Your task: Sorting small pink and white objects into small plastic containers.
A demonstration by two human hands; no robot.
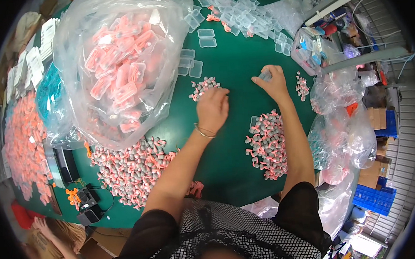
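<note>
My right hand (pixel 275 83) pinches a small clear plastic case (pixel 264 76) over the middle of the green table. To its left, my left hand (pixel 213 111) reaches to the edge of a small pile of grey-and-pink pieces (pixel 202 86). Its fingers are bent together, and whatever they may hold is hidden. A larger heap of pink-and-grey pieces (pixel 267 145) lies beside my right forearm, and another wide heap (pixel 130 171) spreads left of my left forearm. A few clear cases (pixel 190 64) lie open just beyond the small pile.
A big clear bag (pixel 165 33) of pink coiled cords in cases stands at left. Many clear cases (pixel 248 15) are heaped at the far side. A plastic bin (pixel 302 54) and filled bags (pixel 341 136) line the right edge. Another person (pixel 54 245) is at lower left.
</note>
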